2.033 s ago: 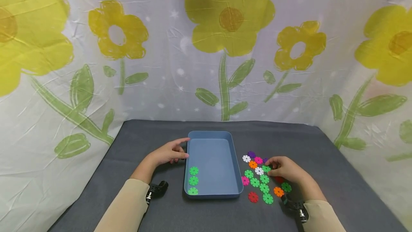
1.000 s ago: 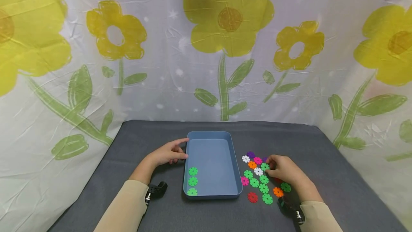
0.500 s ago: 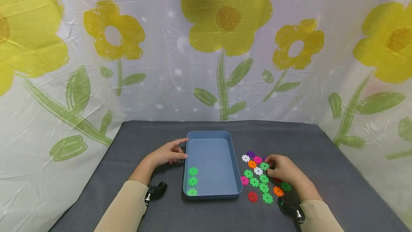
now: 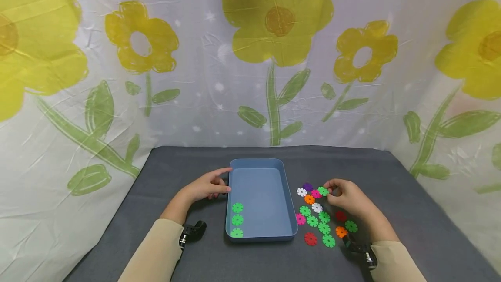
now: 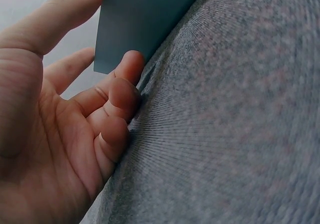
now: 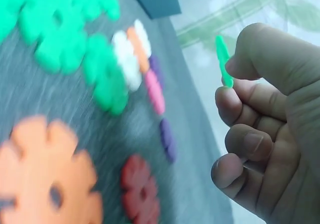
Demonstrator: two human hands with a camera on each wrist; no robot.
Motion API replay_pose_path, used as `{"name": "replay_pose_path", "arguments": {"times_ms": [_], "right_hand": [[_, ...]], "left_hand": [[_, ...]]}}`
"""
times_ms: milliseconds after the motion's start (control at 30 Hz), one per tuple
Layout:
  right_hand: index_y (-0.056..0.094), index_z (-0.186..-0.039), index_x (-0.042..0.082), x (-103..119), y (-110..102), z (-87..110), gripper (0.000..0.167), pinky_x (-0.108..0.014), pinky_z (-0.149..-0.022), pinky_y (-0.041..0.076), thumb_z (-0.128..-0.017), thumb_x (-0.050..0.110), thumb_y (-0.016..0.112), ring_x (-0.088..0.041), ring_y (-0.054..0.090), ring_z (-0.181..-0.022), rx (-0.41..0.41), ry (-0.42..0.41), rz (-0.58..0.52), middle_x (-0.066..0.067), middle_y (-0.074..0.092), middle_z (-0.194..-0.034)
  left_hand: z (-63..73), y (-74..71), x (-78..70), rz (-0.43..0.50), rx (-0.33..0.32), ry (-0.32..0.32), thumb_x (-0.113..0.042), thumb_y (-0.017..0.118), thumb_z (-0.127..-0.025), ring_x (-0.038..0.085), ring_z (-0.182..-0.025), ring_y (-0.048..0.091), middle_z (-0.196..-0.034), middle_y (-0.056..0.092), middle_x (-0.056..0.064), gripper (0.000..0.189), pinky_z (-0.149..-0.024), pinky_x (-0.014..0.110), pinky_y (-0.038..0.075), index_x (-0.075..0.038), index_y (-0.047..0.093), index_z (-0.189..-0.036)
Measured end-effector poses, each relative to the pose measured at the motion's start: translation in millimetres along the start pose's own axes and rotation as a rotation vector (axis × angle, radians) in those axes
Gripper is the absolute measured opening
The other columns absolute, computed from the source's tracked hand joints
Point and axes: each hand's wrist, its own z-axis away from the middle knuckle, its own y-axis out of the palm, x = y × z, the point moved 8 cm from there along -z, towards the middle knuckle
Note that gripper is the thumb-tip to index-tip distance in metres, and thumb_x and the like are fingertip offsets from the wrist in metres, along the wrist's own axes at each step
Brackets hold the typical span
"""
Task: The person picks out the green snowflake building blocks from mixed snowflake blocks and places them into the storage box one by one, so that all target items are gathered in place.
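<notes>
My right hand [image 4: 348, 197] pinches a green notched interlocking disc [image 4: 323, 191] between thumb and fingertips. In the right wrist view the disc [image 6: 222, 53] appears edge-on, raised off the table, with the other fingers loosely curled below. On the left side of the blue tray [image 4: 260, 195], my left hand [image 4: 207, 186] rests its outstretched index finger and thumb against the rim. Its remaining fingers bend beneath, close to the tray wall [image 5: 135, 28] in the left wrist view. Inside the tray, three green discs [image 4: 237, 220] form a column along the left wall.
Loose discs lie right of the tray: several green ones [image 4: 324, 228], white [image 4: 316, 207], orange [image 4: 341, 232], pink [image 4: 300, 219], red [image 4: 311, 239] and purple [image 4: 308, 186]. A grey cloth [image 4: 195, 160] covers the table. Behind it hangs a flower-printed curtain [image 4: 203, 55].
My right hand has picked up the green disc it was touching and moved slightly up and away with it, uncovering a red disc. The left hand stays on the tray rim.
</notes>
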Motion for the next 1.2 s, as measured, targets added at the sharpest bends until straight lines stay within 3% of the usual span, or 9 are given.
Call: {"name": "replay_pose_path", "arguments": {"times_ms": [433, 1200], "right_hand": [[0.068, -0.116, 0.006, 57, 3, -24.5, 0.025, -0.031, -0.054, 0.041, -0.091, 0.006, 0.068, -0.018, 0.044, -0.060, 0.049, -0.100, -0.022, -0.006, 0.061, -0.090], [0.070, -0.113, 0.012, 141, 52, -68.4, 0.019, -0.031, -0.059, 0.040, -0.093, 0.010, 0.070, -0.017, 0.043, -0.063, 0.143, -0.246, -0.051, 0.000, 0.062, -0.095]], "left_hand": [[-0.8, -1.9, 3.1, 0.006, -0.005, -0.012, -0.026, 0.077, -0.096, 0.021, -0.065, 0.050, -0.089, 0.065, 0.008, 0.081, -0.056, 0.034, 0.041, -0.014, 0.033, -0.162], [-7.1, -0.2, 2.3, 0.017, -0.004, -0.002, -0.025, 0.076, -0.096, 0.019, -0.062, 0.050, -0.087, 0.065, 0.005, 0.081, -0.055, 0.033, 0.042, -0.012, 0.032, -0.162]]}}
